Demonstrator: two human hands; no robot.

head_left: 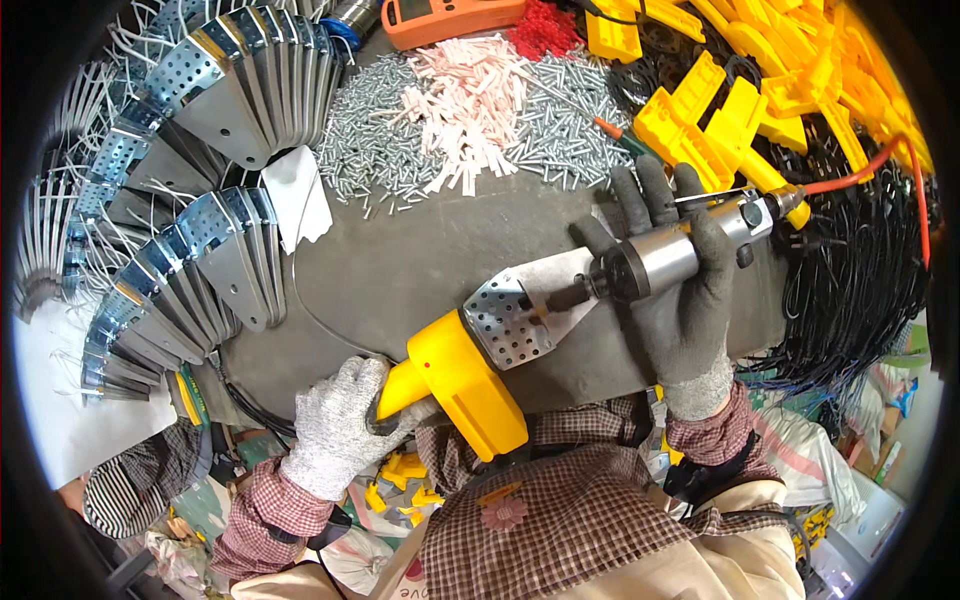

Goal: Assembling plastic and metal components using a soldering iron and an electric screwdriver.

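My left hand, in a light grey knit glove, is closed around the handle end of a yellow plastic housing. A pointed metal plate with a perforated section is joined to the housing's far end. My right hand, in a dark-coated glove, grips a silver and black air screwdriver lying across the palm, its fingers bent up around the body. The tool's dark nose points left over the perforated plate; whether its tip touches a screw there cannot be made out. An orange-red air hose runs from its rear.
Loose screws and pale pink sleeves lie heaped at the far middle. Metal plates with white wires stand in rows at left. Yellow housings and black cables crowd the right. An orange meter sits behind.
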